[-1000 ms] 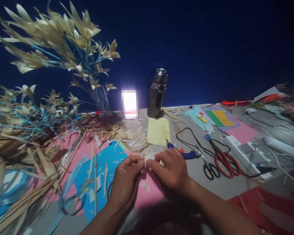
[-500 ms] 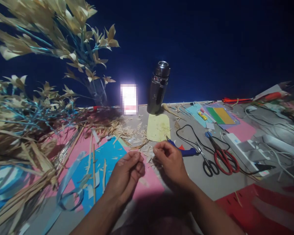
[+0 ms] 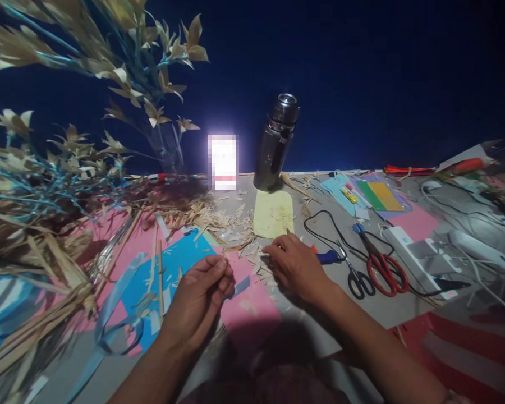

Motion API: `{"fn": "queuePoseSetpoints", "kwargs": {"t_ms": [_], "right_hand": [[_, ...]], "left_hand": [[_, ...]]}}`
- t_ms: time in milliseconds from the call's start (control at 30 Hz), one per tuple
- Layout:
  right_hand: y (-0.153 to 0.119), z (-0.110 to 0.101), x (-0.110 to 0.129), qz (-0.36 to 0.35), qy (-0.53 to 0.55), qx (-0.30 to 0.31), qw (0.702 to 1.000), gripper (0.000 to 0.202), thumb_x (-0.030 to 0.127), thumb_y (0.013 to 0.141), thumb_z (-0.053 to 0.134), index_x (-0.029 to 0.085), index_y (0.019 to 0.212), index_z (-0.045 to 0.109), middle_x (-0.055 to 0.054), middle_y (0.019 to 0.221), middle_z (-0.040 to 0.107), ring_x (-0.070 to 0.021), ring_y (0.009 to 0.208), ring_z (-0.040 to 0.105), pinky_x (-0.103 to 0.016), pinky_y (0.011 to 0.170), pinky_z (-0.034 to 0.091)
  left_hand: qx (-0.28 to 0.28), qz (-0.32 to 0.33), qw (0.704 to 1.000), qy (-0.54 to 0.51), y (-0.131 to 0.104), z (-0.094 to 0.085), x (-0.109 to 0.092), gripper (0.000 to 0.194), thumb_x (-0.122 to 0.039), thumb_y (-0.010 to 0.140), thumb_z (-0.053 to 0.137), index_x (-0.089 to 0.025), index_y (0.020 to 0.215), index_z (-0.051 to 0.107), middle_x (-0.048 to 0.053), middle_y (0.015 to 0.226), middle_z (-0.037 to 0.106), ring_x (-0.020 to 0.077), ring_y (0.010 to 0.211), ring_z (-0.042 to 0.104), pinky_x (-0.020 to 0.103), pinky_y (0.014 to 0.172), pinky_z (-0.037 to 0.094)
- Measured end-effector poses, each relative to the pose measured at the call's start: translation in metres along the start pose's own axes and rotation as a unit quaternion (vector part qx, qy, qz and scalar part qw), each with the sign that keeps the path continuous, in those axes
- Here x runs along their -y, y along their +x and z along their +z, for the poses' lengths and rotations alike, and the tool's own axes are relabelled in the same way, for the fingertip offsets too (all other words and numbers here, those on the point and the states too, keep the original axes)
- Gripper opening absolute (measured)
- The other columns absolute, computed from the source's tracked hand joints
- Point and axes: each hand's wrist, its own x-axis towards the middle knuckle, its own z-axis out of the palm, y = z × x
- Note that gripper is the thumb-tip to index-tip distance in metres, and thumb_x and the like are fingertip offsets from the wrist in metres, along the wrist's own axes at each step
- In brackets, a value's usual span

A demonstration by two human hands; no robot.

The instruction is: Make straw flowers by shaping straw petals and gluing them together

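My left hand (image 3: 208, 286) is closed in a pinch, thumb against the curled fingers, above the pink sheet (image 3: 252, 314). A short strip of blue ribbon (image 3: 241, 285) sticks out from its right side. My right hand (image 3: 297, 264) is low over the table among dry scraps, palm down. Its fingers are loosely bent and apart, and their undersides are hidden. Behind that hand lie blue-handled pliers (image 3: 329, 257), partly covered by it. Longer light-blue ribbon (image 3: 120, 292) lies looped over the blue sheet (image 3: 179, 252) at left.
A steel flask (image 3: 273, 146) stands behind a yellow cloth (image 3: 273, 213). Black scissors (image 3: 359, 283), red-handled scissors (image 3: 387, 275) and a white power strip (image 3: 421, 252) lie right. Dry-leaf branches (image 3: 151, 84) rise at left. A bright blurred screen (image 3: 224, 163) stands at back.
My left hand has shifted slightly left, and the blue strip now shows beside it. My right hand has turned palm down and its fingers have come out of their pinch.
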Motion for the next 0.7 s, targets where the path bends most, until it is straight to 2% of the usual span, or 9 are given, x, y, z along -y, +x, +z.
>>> {"fn": "queuePoseSetpoints", "kwargs": {"t_ms": [100, 233, 333, 433, 467, 500, 600, 633, 700], "right_hand": [[0.002, 0.002, 0.000, -0.044, 0.003, 0.024, 0.999, 0.017, 0.019, 0.103, 0.057, 0.023, 0.115, 0.067, -0.007, 0.106, 0.069, -0.0220, 0.092, 0.052, -0.032, 0.073, 0.036], [0.006, 0.007, -0.003, -0.074, -0.012, 0.046, 0.996, 0.016, 0.022, 0.103, 0.058, 0.021, 0.095, 0.072, -0.005, 0.090, 0.068, -0.0204, 0.083, 0.050, -0.032, 0.068, 0.032], [0.007, 0.006, -0.009, -0.047, 0.025, 0.041, 0.998, 0.018, 0.022, 0.102, 0.059, 0.019, 0.089, 0.071, -0.007, 0.089, 0.068, -0.0203, 0.085, 0.053, -0.031, 0.071, 0.036], [0.005, -0.001, -0.011, 0.043, 0.189, 0.050, 0.980, 0.016, 0.020, 0.099, 0.059, 0.017, 0.088, 0.070, -0.006, 0.086, 0.069, -0.0189, 0.083, 0.058, -0.031, 0.076, 0.041], [0.005, -0.005, -0.009, 0.089, 0.275, 0.067, 0.955, 0.016, 0.022, 0.098, 0.059, 0.017, 0.086, 0.069, -0.005, 0.083, 0.070, -0.0178, 0.079, 0.059, -0.030, 0.073, 0.042], [0.004, -0.008, -0.007, 0.136, 0.364, 0.090, 0.917, 0.016, 0.025, 0.096, 0.061, 0.017, 0.085, 0.069, -0.004, 0.079, 0.069, -0.0166, 0.074, 0.060, -0.028, 0.069, 0.043], [0.003, -0.019, 0.002, 0.233, 0.563, 0.140, 0.781, 0.023, 0.038, 0.086, 0.069, 0.016, 0.080, 0.068, -0.002, 0.069, 0.067, -0.0132, 0.061, 0.056, -0.025, 0.058, 0.039], [0.004, -0.021, 0.004, 0.244, 0.592, 0.144, 0.754, 0.024, 0.039, 0.082, 0.072, 0.016, 0.077, 0.067, -0.001, 0.067, 0.066, -0.0122, 0.059, 0.054, -0.024, 0.056, 0.038], [0.006, -0.025, 0.007, 0.250, 0.614, 0.146, 0.734, 0.022, 0.036, 0.077, 0.074, 0.016, 0.073, 0.066, 0.000, 0.064, 0.064, -0.0104, 0.056, 0.051, -0.022, 0.054, 0.035]], "left_hand": [[-0.004, 0.007, 1.000, 0.027, 0.004, -0.003, 0.006, 0.034, -0.029, 0.060, 0.096, -0.014, 0.071, 0.069, 0.000, 0.065, 0.064, 0.0098, 0.058, 0.054, 0.021, 0.056, 0.048], [-0.017, 0.014, 0.997, 0.071, 0.010, -0.007, 0.016, 0.037, -0.035, 0.057, 0.098, -0.014, 0.071, 0.070, 0.001, 0.068, 0.069, 0.0137, 0.066, 0.064, 0.026, 0.071, 0.055], [-0.026, 0.010, 0.996, 0.080, 0.012, -0.008, 0.019, 0.038, -0.037, 0.055, 0.098, -0.014, 0.071, 0.072, 0.002, 0.070, 0.072, 0.0155, 0.070, 0.068, 0.029, 0.078, 0.057], [-0.014, 0.010, 0.996, 0.085, 0.011, -0.009, 0.019, 0.036, -0.035, 0.056, 0.098, -0.015, 0.071, 0.072, 0.002, 0.068, 0.071, 0.0154, 0.066, 0.067, 0.029, 0.074, 0.057], [-0.005, 0.009, 0.996, 0.088, 0.011, -0.009, 0.019, 0.035, -0.034, 0.057, 0.097, -0.015, 0.072, 0.072, 0.001, 0.066, 0.071, 0.0151, 0.064, 0.067, 0.028, 0.070, 0.056], [0.004, 0.008, 0.996, 0.093, 0.010, -0.009, 0.019, 0.033, -0.034, 0.058, 0.096, -0.015, 0.072, 0.073, 0.001, 0.065, 0.070, 0.0146, 0.061, 0.065, 0.027, 0.067, 0.055], [0.021, 0.010, 0.994, 0.106, 0.008, -0.010, 0.017, 0.030, -0.031, 0.059, 0.095, -0.015, 0.073, 0.075, 0.003, 0.062, 0.071, 0.0142, 0.057, 0.064, 0.026, 0.063, 0.053], [0.021, 0.013, 0.993, 0.114, 0.008, -0.010, 0.016, 0.029, -0.030, 0.058, 0.095, -0.014, 0.073, 0.075, 0.003, 0.062, 0.071, 0.0146, 0.057, 0.064, 0.026, 0.063, 0.053], [0.020, 0.023, 0.989, 0.144, 0.006, -0.010, 0.014, 0.029, -0.027, 0.057, 0.095, -0.013, 0.072, 0.075, 0.005, 0.063, 0.073, 0.0159, 0.059, 0.066, 0.027, 0.063, 0.054]]}}
